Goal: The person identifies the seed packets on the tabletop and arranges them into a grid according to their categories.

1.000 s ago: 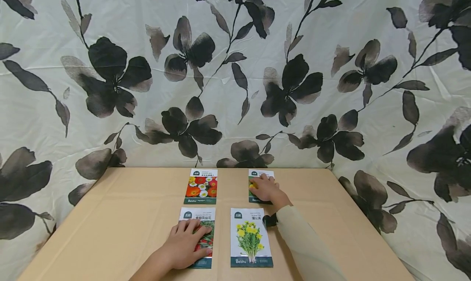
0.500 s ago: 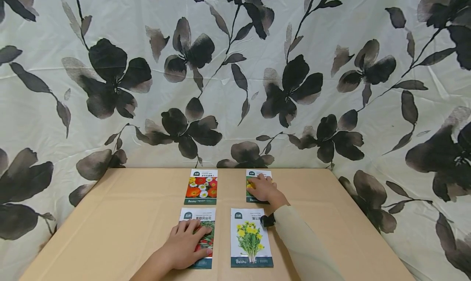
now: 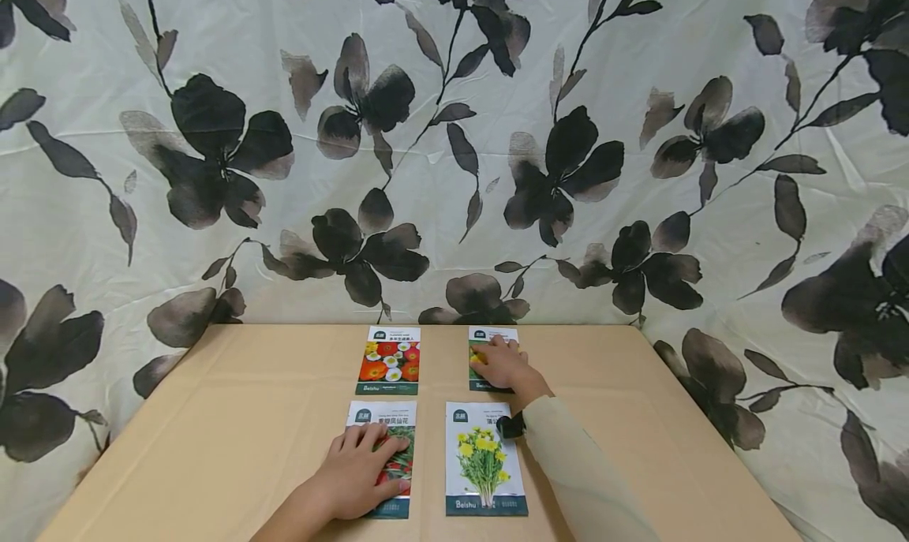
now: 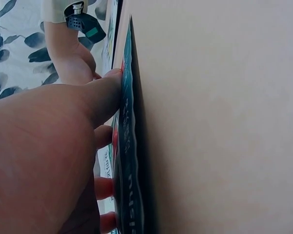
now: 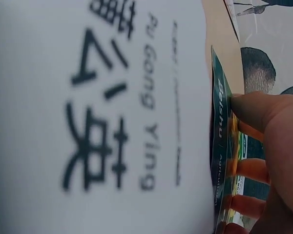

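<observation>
In the head view my left hand (image 3: 358,471) rests with spread fingers on the front left seed packet (image 3: 400,447), which shows red blooms among green leaves. Its fingertips touch the face of this packet (image 4: 131,146) in the left wrist view. Farther back, my right hand (image 3: 500,366) lies on the back right seed packet (image 3: 481,335) and covers most of its picture. Thumb and fingers press on that packet's face (image 5: 219,136) in the right wrist view. Below the right wrist lies a seed packet with yellow flowers (image 3: 479,463), its printed top (image 5: 122,122) close to the right wrist camera.
A seed packet with red, orange and white flowers (image 3: 389,364) lies at the back left of the tan table (image 3: 213,431). Behind the table hangs a white cloth with dark flowers (image 3: 469,171). A small black device (image 3: 510,426) is on the right wrist.
The back right packet has slid a little to the left under my right hand, and the right forearm has shifted along with it. My left hand stays in place on its packet.
</observation>
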`<action>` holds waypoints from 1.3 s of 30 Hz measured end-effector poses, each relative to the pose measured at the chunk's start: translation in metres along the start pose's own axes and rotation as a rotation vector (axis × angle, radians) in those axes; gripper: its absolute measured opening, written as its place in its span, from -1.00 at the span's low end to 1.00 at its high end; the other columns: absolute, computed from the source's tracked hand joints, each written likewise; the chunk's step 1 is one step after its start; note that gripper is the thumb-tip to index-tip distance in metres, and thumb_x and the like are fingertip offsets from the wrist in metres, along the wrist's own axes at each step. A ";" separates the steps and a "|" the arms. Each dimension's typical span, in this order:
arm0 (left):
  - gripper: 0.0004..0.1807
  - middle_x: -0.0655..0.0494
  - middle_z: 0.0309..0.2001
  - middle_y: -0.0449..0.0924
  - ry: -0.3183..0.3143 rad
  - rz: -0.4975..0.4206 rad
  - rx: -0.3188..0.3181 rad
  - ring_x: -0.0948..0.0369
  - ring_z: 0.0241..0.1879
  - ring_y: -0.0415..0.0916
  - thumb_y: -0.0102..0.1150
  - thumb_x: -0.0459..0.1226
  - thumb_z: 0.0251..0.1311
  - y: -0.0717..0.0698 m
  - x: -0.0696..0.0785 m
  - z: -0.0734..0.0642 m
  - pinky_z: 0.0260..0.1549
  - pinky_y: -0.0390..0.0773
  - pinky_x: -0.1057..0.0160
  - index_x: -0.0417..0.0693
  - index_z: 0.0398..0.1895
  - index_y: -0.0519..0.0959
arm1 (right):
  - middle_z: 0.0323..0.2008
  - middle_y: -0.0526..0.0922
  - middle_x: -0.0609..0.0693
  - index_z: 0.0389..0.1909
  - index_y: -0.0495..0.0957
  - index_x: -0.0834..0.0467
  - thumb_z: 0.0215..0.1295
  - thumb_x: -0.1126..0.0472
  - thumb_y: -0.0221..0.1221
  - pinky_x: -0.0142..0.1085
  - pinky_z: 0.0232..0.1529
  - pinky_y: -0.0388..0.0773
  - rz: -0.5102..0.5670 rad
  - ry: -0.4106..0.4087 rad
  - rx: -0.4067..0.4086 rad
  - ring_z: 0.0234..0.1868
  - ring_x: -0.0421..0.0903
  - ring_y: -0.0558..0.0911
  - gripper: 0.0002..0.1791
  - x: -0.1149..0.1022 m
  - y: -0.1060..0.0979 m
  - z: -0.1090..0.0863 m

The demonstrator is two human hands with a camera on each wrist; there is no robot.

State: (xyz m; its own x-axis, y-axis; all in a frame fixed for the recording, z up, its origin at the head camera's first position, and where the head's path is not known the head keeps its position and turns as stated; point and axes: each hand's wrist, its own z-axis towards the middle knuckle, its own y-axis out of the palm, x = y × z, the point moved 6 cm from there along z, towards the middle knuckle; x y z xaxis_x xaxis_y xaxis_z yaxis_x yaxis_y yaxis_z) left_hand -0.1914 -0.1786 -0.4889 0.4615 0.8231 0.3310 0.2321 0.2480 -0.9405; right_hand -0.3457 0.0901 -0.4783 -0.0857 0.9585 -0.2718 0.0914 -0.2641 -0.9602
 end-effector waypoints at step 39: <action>-0.29 -0.08 0.38 0.34 -0.007 0.006 -0.008 -0.16 0.32 0.20 0.22 0.30 0.21 0.000 -0.002 0.001 0.26 0.22 -0.40 0.25 0.36 0.51 | 0.34 0.40 0.09 0.46 0.41 -0.20 0.49 -0.17 0.13 0.16 0.14 0.33 -0.017 -0.022 -0.007 0.26 0.17 0.35 -0.43 -0.020 0.003 0.001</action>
State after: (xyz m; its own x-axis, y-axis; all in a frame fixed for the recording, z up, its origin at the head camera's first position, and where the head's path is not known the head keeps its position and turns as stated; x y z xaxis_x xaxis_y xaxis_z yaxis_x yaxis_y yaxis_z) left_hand -0.1933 -0.1791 -0.4898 0.4570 0.8280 0.3248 0.2365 0.2389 -0.9418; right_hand -0.3445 0.0700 -0.4762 -0.1088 0.9604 -0.2565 0.0962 -0.2466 -0.9643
